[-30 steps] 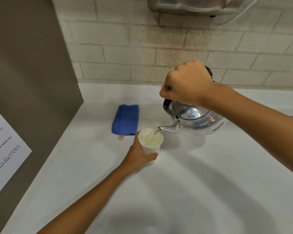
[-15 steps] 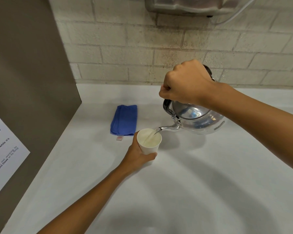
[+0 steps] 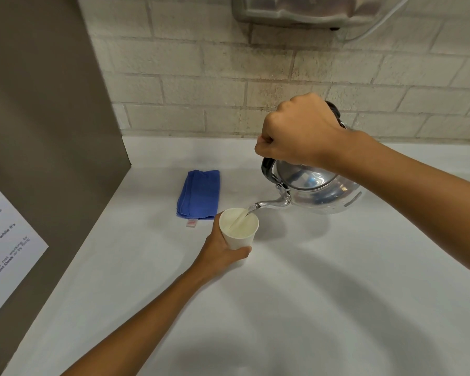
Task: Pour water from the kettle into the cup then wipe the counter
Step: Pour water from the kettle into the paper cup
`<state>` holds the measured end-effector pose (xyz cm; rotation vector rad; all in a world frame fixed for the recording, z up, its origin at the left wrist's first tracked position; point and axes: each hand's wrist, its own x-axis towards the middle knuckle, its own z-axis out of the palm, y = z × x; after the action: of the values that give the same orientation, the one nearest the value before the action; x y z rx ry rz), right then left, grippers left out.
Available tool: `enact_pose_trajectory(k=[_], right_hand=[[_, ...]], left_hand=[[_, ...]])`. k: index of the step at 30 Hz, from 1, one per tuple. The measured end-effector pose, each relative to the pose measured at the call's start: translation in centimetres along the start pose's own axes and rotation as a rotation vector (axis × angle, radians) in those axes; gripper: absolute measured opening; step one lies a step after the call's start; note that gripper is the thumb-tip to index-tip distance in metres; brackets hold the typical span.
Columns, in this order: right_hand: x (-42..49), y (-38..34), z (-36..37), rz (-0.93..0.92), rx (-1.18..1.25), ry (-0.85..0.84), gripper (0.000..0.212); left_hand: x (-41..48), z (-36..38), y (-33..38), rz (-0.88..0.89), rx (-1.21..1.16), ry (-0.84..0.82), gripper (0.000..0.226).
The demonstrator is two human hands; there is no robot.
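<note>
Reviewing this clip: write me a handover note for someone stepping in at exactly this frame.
Left hand: closed around the paper cup, steadying it on the counter.
Right hand: gripping the handle of the kettle, tilted, spout over the cup.
Done so far: water is streaming into the cup.
Left: finish the pour, set the kettle down, take the folded blue cloth lying behind the cup and wipe the counter.

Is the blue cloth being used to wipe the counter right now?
No, the blue cloth lies folded on the counter untouched, while the left hand holds the cup and the right hand tips the kettle.
</note>
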<state>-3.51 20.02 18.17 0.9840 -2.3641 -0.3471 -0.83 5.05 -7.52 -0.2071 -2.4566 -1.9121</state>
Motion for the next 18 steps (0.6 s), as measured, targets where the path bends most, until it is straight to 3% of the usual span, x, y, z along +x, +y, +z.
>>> enact_pose_trajectory(k=[18], right_hand=[[-0.07, 0.15, -0.07, -0.003, -0.011, -0.003, 0.044]], left_hand=[[0.11, 0.07, 0.03, 0.019, 0.016, 0.005, 0.080]])
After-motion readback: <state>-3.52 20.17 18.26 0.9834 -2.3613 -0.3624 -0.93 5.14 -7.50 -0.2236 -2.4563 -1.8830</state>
